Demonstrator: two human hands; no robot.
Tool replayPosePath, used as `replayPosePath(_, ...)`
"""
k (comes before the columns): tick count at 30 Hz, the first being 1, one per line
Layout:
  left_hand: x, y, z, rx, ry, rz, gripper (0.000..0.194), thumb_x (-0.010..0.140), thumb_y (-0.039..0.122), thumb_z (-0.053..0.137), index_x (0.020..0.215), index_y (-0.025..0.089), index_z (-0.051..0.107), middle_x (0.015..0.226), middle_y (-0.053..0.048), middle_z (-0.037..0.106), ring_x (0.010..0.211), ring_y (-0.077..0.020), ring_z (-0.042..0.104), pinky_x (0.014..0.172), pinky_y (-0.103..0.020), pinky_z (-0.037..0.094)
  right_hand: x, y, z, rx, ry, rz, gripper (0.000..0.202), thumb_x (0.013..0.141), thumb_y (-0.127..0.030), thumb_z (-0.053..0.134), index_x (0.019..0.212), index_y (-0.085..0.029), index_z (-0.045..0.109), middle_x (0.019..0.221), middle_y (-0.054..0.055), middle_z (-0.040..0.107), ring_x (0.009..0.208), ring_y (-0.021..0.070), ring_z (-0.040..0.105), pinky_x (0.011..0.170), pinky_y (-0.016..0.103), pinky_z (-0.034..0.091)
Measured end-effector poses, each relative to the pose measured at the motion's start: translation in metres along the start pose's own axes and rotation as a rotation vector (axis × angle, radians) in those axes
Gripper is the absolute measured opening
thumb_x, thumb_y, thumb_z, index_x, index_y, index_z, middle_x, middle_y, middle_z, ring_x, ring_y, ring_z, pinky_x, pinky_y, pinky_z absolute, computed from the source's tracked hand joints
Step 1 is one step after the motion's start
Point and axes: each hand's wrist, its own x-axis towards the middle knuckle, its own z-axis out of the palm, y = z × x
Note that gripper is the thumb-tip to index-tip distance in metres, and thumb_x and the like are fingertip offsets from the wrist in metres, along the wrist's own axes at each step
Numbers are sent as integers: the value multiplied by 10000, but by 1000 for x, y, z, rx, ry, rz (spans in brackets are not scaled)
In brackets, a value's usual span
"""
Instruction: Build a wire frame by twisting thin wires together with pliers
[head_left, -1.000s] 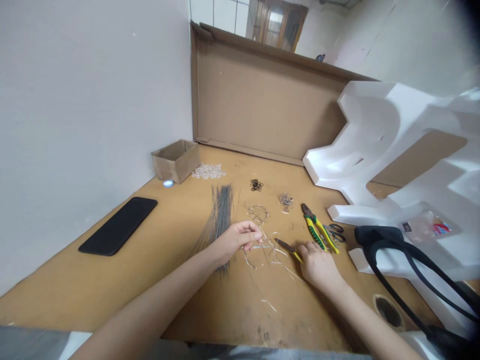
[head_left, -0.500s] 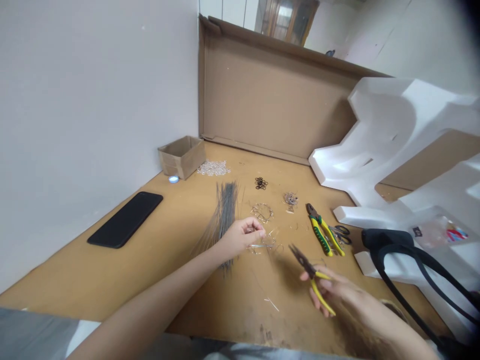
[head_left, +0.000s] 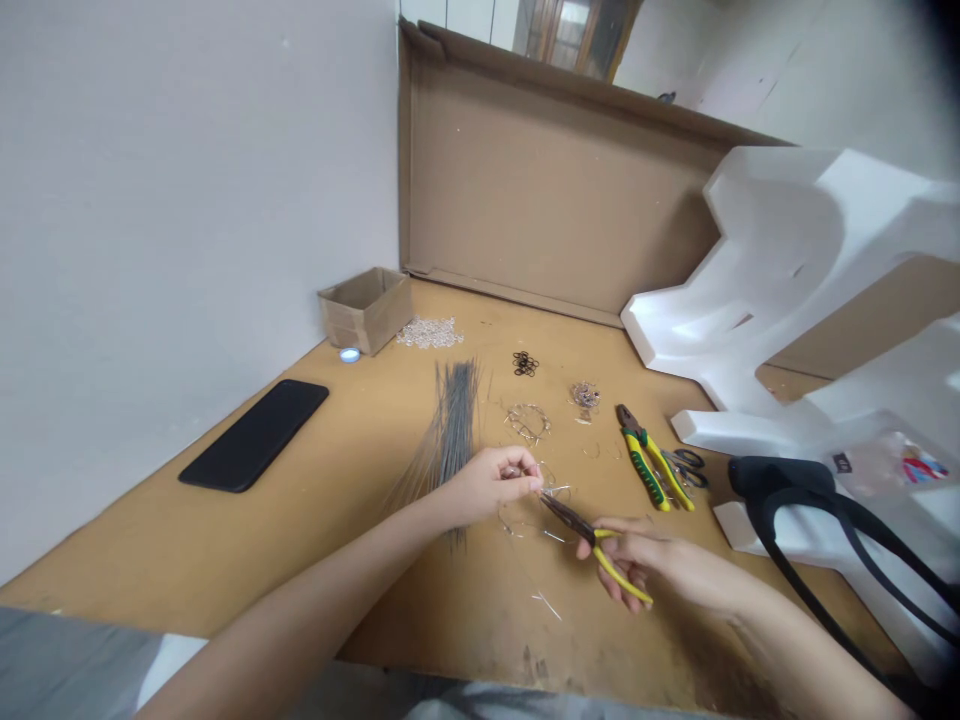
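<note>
My left hand [head_left: 499, 485] is closed in a pinch just right of a bundle of grey wires [head_left: 456, 420]; what lies between its fingertips is too small to name. My right hand [head_left: 626, 560] grips long-nose pliers [head_left: 611, 570] with yellow handles, their jaws touching or very near my left fingertips. Under and beside the fingers lie thin bent wire pieces [head_left: 555, 490]. Behind them sits a loose ring of wire pieces [head_left: 528, 422], with black rings [head_left: 525, 363] and a small pile of metal bits [head_left: 585, 395] farther back. A short cut wire [head_left: 550, 606] lies near the front edge.
Green-and-yellow pliers [head_left: 652, 460] and scissors [head_left: 686, 467] lie at the right, beside white foam [head_left: 780, 270] and a black strapped object [head_left: 784, 480]. At the left are a black phone-like slab [head_left: 255, 435], a small cardboard box [head_left: 367, 310] and clear small pieces [head_left: 431, 332].
My right hand has moved left and up with the pliers, bringing their jaws to my left fingertips. My left hand has shifted slightly right.
</note>
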Motion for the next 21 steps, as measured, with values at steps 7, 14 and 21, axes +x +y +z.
replayPosePath(7,-1,0,1,0,-41,0,169,723,306,581,756,141,564,676,16,536,580,-73,431,548,-187,312,-1,0,-5,15,-20,28,260,795,-264,384,920,-130,570,611,8,567,501,103,511,482,208,378)
replayPosePath(14,-2,1,1,18,-55,-10,169,715,305,592,770,147,577,663,14,548,592,-82,453,566,-192,328,-1,-2,-8,20,-27,44,257,787,-261,392,878,-121,588,555,-10,517,432,83,461,430,185,363)
replayPosePath(21,-4,3,4,77,-39,-2,196,719,343,578,747,150,573,618,23,514,546,-79,424,514,-186,310,2,-1,-8,44,-19,76,256,779,-264,392,862,-125,591,532,-20,501,389,66,422,391,167,348)
